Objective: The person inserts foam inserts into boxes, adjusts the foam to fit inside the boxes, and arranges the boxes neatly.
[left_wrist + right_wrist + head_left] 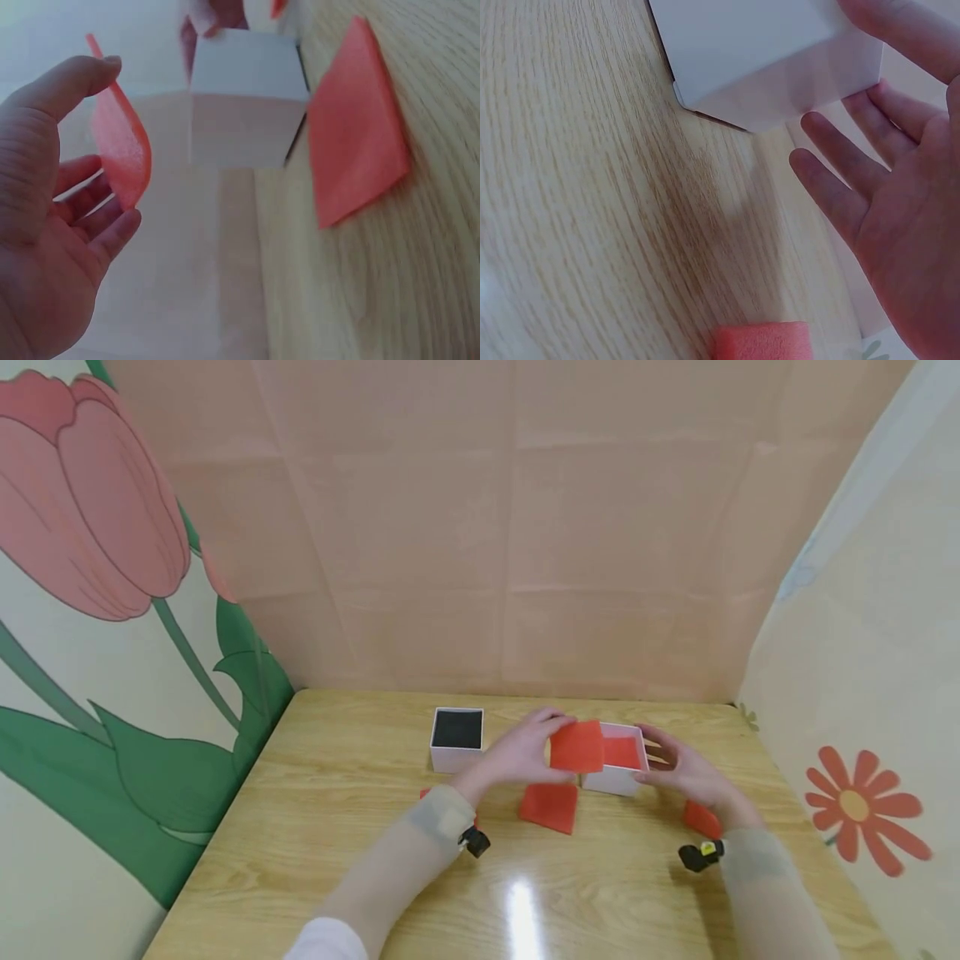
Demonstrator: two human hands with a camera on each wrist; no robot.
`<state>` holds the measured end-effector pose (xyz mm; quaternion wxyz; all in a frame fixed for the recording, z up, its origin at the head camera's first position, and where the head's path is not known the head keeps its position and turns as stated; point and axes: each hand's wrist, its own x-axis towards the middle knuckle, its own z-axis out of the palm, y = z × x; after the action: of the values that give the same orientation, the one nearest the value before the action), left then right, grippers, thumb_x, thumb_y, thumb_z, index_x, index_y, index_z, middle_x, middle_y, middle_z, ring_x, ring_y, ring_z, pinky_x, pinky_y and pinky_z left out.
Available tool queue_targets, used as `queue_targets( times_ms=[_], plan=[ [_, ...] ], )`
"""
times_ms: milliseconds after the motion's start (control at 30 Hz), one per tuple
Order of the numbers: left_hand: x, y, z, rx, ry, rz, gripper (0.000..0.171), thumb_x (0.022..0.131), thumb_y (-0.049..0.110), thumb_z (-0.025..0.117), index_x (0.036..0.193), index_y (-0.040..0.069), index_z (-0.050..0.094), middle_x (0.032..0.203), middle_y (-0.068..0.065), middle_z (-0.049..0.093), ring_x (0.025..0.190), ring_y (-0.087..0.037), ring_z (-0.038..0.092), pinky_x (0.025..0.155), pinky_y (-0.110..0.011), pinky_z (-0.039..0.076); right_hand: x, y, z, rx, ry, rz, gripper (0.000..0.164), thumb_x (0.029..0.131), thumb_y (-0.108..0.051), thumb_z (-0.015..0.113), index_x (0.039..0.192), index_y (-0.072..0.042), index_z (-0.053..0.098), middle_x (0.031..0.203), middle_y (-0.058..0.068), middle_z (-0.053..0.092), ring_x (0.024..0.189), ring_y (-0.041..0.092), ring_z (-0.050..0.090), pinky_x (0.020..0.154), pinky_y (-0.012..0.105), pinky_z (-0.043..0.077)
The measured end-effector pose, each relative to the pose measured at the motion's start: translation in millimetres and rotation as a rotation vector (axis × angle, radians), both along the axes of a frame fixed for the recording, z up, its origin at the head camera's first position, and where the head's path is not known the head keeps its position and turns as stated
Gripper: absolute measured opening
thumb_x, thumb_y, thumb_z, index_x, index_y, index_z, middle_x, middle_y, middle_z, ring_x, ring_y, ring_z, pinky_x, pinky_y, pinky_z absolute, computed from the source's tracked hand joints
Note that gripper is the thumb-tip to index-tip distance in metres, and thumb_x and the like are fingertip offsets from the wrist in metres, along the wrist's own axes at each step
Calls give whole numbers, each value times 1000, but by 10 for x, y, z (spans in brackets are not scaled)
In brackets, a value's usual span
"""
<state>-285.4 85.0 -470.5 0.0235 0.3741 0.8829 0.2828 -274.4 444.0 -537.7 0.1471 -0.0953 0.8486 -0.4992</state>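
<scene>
My left hand point(525, 753) pinches a thin red foam square point(579, 747) between thumb and fingers, just left of a white box point(613, 782). In the left wrist view the held square point(124, 150) bends slightly. The open-topped box stands on the table with red foam point(621, 752) showing inside. Spanning the box's right side, my right hand point(688, 772) holds it with the thumb at the front and fingers at the side and back. In the right wrist view its lower fingers point(832, 180) are spread apart from the cardboard.
Another red foam square point(550, 807) lies on the wooden table point(315, 827) in front of the box. One more red piece point(702, 818) sits under the right forearm, and another is mostly hidden behind the left wrist. A second white box point(456, 760) with a black inside or top stands left.
</scene>
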Motion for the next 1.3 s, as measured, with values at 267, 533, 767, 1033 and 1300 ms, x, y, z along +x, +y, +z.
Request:
queue_targets(
  times_ms=[267,533,767,1033,1300],
  plan=[
    [-81,383,-61,-47,-14,32,86,90,53,82,162,20,48,159,5,46,137,-15,48,103,-30,52,0,38,-35,-18,16,15,100,95,-34,84,172,-21,22,174,15,28,153,50,33,113,64,45],
    [-129,782,-40,-62,-30,41,86,92,56,80,163,25,46,158,11,46,131,-9,51,99,-25,50,-5,53,-48,-38,39,24,97,97,-30,83,172,-21,23,172,13,32,150,49,40,110,54,51],
    [-184,891,-137,-72,-22,64,82,92,54,80,162,25,49,154,11,50,125,-8,54,95,-23,50,13,0,-36,-29,37,24,100,97,-31,82,173,-20,19,171,17,33,149,49,40,112,63,46],
    [-180,847,-153,-147,-31,84,77,95,52,77,162,24,50,159,9,47,138,-10,50,111,-28,46,22,-30,-50,-45,39,26,98,95,-29,84,172,-21,23,172,15,32,151,49,37,112,51,50],
    [-175,897,-104,-286,60,57,71,96,59,73,155,24,58,146,9,52,127,-10,48,109,-27,45,72,-18,-21,-55,19,22,97,96,-29,83,172,-20,23,173,16,29,152,51,35,115,69,40]
  ],
)
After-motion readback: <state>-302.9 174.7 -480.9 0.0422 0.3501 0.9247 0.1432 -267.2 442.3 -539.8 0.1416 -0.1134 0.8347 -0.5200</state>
